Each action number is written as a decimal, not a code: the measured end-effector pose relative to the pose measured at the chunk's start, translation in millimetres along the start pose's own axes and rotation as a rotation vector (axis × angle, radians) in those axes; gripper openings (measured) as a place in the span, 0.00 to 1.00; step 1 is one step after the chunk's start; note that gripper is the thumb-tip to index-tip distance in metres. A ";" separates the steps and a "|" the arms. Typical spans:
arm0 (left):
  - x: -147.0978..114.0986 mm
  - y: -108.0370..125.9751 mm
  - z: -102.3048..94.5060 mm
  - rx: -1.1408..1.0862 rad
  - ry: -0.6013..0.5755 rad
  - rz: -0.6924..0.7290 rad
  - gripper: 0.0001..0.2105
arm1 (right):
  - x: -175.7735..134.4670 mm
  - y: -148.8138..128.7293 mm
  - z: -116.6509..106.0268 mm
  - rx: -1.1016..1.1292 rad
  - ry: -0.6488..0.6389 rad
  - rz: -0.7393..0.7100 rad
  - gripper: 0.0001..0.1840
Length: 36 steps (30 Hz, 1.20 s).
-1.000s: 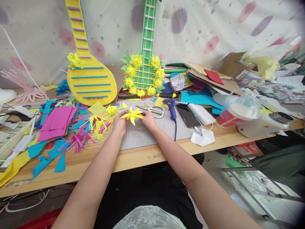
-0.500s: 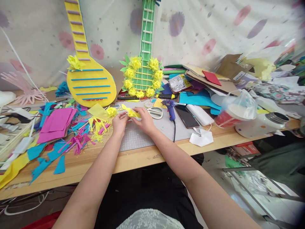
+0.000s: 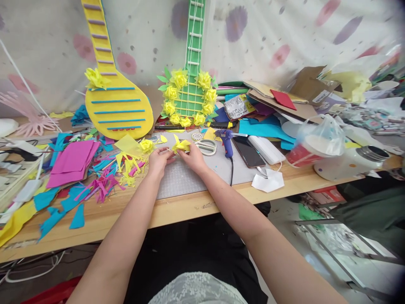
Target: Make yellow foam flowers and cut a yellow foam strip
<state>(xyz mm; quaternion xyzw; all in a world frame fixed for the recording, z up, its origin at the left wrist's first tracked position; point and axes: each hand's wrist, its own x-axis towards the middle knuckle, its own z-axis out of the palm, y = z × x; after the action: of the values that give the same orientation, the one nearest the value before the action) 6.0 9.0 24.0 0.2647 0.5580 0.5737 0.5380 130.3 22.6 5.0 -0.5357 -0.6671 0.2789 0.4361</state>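
Note:
A yellow paper flower [image 3: 181,145] with pointed petals is pinched in the fingers of my right hand [image 3: 194,160], above the grey cutting mat [image 3: 180,181]. Close by on its left, my left hand [image 3: 158,162] has its fingers closed together. A small pale tip shows at them, too small to name. Another yellow paper flower [image 3: 147,146] lies just beyond my left hand. White-handled scissors [image 3: 207,147] rest behind my right hand, with a purple glue gun [image 3: 226,143] to their right.
A yellow guitar-shaped cutout [image 3: 118,107] and a green one [image 3: 193,95] ringed with yellow flowers lean at the back. Left lie magenta sheets [image 3: 72,162] and paper scraps [image 3: 103,181]. Right are a phone [image 3: 248,152], a power bank [image 3: 266,150], a bagged cup [image 3: 313,147] and a white bottle [image 3: 348,162].
The yellow flower in my right hand has turned, so its petals now point up and outward. My hands have drawn slightly apart. The whole view has shifted a little.

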 end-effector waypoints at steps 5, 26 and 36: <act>-3.4 1.3 3.2 0.024 0.008 0.014 0.11 | 2.3 3.6 3.7 0.060 -0.011 0.000 0.19; -3.4 -4.4 -4.7 -0.091 -0.150 0.010 0.13 | 5.5 1.9 3.8 0.474 -0.088 0.323 0.20; -4.0 -6.7 -2.7 -0.033 -0.095 0.055 0.09 | 2.7 -4.0 1.1 0.597 -0.142 0.373 0.20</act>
<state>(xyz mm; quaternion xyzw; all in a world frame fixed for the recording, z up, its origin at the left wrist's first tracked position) 6.8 3.0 18.4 0.2980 0.5145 0.5843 0.5523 127.3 24.2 8.7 -0.4768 -0.4755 0.5728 0.4675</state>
